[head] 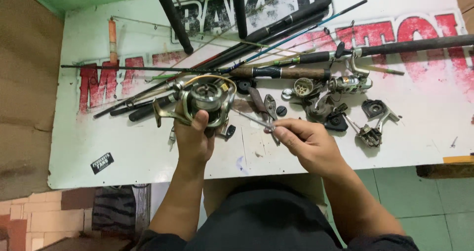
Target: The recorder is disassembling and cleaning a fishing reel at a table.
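Head view: our left hand [193, 141] clasps the reel [205, 102] above the table [148, 147] edge, our right hand [308, 145] pinches what seems a thin tool [252, 118], its long axis pointing left toward the reel, rods [276, 48] beyond.

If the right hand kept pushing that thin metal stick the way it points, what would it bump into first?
Probably the fishing reel held in the left hand. The right hand aims its thin tool at it, though depth is unclear.

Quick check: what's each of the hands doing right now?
Left hand: closed around a spinning fishing reel, holding it above the white table.
Right hand: fingers pinched on a thin metal tool pointing toward the reel.
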